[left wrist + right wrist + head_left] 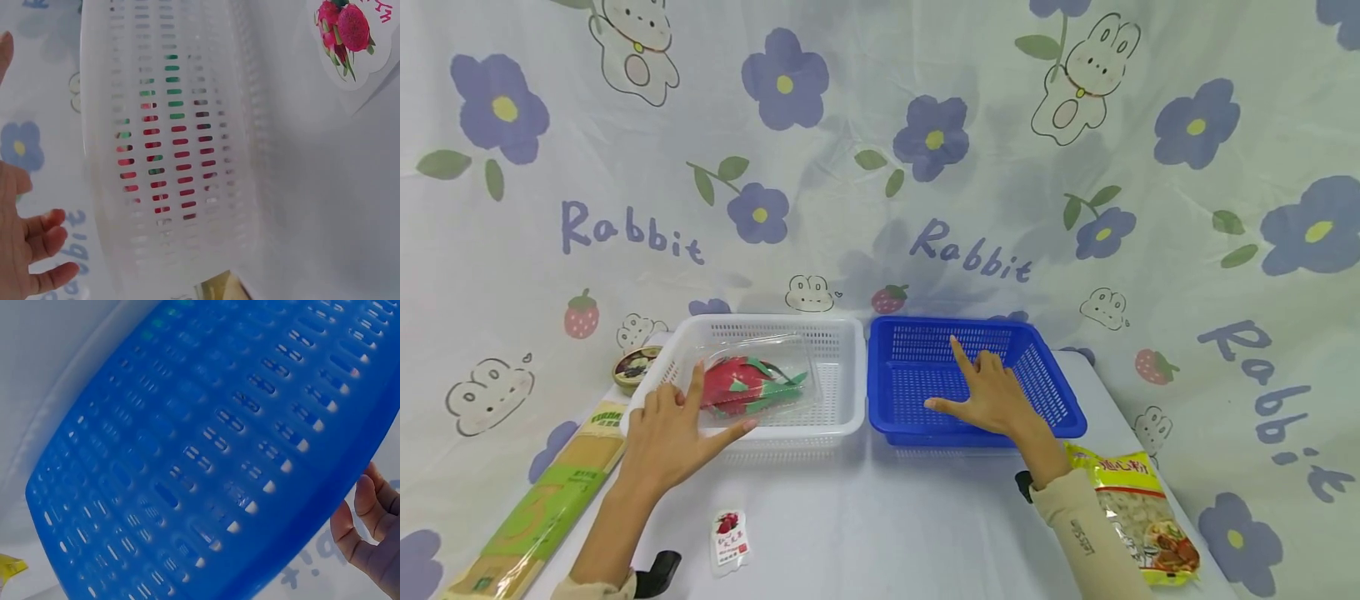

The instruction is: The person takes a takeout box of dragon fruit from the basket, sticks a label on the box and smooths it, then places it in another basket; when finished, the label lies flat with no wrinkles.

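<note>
My left hand (668, 437) hovers over the front left of a white plastic basket (820, 432), thumb and index finger spread wide and holding nothing. Inside that basket lies a clear plastic box (801, 343) with a red and green dragon fruit (730, 383). Over a blue plastic basket (910, 435) is my right hand (994, 396), its index finger and thumb apart, also holding nothing. In the left wrist view, red and green show through the white basket's slots (181, 142). The right wrist view has the blue basket's slotted wall (219, 450) beside my fingertips.
A small label with a dragon fruit picture (730, 537) lies on the white tabletop. To the left are a long noodle pack (542, 517) and a round tin (636, 367). At right lies a yellow-topped pasta bag (1138, 504). A patterned cloth (850, 200) hangs behind.
</note>
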A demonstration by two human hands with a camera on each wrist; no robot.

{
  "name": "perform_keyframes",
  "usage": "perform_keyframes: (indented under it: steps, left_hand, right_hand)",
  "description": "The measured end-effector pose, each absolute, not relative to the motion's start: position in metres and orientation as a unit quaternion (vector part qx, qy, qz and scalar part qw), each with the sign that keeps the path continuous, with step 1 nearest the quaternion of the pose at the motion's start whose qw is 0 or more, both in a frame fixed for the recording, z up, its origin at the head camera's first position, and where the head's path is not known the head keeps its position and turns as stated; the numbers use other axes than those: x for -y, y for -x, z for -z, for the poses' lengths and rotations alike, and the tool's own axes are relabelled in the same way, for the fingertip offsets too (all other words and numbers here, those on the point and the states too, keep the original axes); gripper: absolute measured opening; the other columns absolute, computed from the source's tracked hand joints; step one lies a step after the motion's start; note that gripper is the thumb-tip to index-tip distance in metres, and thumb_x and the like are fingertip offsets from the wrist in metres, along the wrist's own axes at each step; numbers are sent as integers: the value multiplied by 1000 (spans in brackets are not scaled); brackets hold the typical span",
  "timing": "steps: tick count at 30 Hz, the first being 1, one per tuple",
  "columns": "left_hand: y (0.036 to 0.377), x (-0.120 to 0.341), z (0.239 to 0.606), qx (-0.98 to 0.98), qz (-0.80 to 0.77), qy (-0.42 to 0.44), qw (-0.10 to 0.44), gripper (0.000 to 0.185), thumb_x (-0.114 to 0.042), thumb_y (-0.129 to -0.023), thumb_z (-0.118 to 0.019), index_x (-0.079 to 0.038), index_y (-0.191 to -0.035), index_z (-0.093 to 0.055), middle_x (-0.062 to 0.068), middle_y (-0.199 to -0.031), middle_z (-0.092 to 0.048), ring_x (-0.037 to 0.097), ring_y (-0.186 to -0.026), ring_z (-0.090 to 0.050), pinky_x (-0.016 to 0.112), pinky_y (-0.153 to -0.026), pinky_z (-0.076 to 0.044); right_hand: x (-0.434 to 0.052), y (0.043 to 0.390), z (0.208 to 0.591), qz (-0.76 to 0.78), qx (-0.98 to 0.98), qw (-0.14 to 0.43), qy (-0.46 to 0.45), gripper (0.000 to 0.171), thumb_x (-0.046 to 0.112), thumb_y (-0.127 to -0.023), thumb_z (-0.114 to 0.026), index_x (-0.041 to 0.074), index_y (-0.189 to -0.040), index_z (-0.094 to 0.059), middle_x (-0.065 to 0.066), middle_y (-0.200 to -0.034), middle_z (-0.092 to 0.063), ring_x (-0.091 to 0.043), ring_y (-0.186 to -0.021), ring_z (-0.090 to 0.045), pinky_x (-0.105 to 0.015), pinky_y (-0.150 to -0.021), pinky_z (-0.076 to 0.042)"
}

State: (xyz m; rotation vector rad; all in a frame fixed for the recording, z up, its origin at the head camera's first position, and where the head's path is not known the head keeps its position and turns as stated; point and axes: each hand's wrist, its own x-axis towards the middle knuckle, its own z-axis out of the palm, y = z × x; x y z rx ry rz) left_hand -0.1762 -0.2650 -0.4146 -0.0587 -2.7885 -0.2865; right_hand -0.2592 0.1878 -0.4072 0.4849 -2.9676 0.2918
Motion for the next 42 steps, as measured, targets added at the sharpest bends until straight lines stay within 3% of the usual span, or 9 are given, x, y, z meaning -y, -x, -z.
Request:
perform_keyframes:
  steps: [9,19,24,42]
  left_hand:
    - [177,274,421,980,100,7,172,120,-80,-77,-58,-6,-159,-10,22,-98,-37,34,-89,-35,44,-69,-27]
    - [173,283,424,983,104,-16,150,121,-81,-77,-56,-5,-159,-9,23,-97,-38,34,-86,-36,42,-67,-26]
    - [170,288,426,983,109,-24,147,121,-80,-78,-57,-5,-159,-6,22,-95,-36,34,-83,-35,40,-67,-25]
    - [165,305,435,983,124,-60,124,124,-79,-79,-57,-4,-158,2,30,-99,-37,41,-85,-37,45,-65,-28]
  right_hand:
    - [-179,264,410,-105,981,43,-159,115,91,-73,-46,31,-160,-1,-25,-133,-44,-36,-115,-44,-60,-95,-44]
    - [-168,267,413,-107,979,28,-169,114,90,-74,-47,31,-160,-2,-25,-133,-45,-37,-116,-44,-59,-97,-43]
    - [-162,268,416,-108,980,16,-169,113,91,-74,-46,33,-160,-1,-28,-140,-42,-41,-123,-43,-62,-102,-40]
    - [-150,271,422,-112,978,6,-176,113,92,-73,-45,34,-160,-1,-28,-143,-41,-43,-126,-43,-63,-102,-41]
